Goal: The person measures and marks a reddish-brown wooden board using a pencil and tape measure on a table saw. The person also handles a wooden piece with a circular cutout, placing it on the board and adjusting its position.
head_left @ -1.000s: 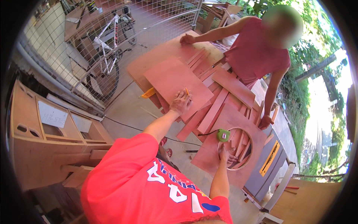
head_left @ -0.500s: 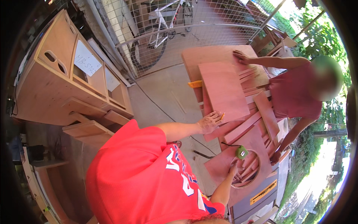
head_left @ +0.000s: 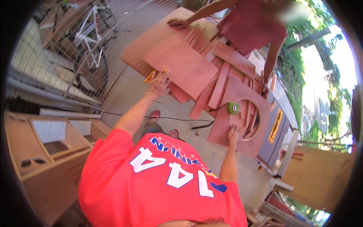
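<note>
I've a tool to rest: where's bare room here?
The top rectangular board, right of the left hand; also the panel between that board and the co-worker's hand. Crowded: the loose strips, and around the right hand and green tape measure.

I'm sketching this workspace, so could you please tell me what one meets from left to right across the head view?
Wooden cabinet, the person's left hand, green tape measure, yellow strip, brown panel.
</note>
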The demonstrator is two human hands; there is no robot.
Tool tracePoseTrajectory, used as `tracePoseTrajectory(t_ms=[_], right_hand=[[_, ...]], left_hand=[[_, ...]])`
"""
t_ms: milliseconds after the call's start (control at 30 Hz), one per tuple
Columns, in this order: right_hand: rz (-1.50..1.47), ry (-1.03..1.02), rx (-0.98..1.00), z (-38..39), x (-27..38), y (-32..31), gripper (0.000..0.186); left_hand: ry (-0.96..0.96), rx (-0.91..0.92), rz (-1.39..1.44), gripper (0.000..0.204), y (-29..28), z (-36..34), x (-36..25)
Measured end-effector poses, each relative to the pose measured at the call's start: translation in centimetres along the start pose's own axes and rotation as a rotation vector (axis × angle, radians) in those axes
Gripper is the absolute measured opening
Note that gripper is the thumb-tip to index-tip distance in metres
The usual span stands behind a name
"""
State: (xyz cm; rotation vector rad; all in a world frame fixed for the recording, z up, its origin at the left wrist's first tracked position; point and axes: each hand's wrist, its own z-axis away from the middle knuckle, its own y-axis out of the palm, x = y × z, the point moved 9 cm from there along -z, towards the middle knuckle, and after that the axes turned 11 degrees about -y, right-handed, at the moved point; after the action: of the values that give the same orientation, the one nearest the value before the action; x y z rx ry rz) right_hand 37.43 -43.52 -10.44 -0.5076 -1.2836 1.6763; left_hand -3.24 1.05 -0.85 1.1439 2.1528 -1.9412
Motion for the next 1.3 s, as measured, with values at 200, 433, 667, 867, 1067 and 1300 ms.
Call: tracePoseTrajectory(t_ms=[200,433,667,867,1067,1300], right_hand=[[0.02,0.042,-0.368,6.9,6.2,1.5,0.081],[0.012,0.039,-0.417,11.3,10.5,3.3,0.078],[-0.058,-0.006,-0.596,15.6,14.8,5.2,0.082],[-0.127,0.037,-0.688,17.2,17.8,5.3,0.089],[-0.183,0.062,-0.7,17.8,18.4,5.5,0.091],[-0.208,0.053,-0.62,21.6,18.4,6.9,0.089]], left_hand=[[-0.044,0.023,-0.035,0.053,-0.9,-4.5,5.2],[-0.052,-0.029,-0.017,0.052,-0.4,-5.7,5.4],[-0.064,-0.075,0.092,0.054,0.0,-5.0,5.1],[-0.001,-0.024,-0.007,0.053,-1.0,-5.4,5.0],[0.091,0.032,0.01,0.049,-2.2,-5.8,4.0],[0.215,0.283,0.239,0.041,-0.9,-5.4,-2.2]])
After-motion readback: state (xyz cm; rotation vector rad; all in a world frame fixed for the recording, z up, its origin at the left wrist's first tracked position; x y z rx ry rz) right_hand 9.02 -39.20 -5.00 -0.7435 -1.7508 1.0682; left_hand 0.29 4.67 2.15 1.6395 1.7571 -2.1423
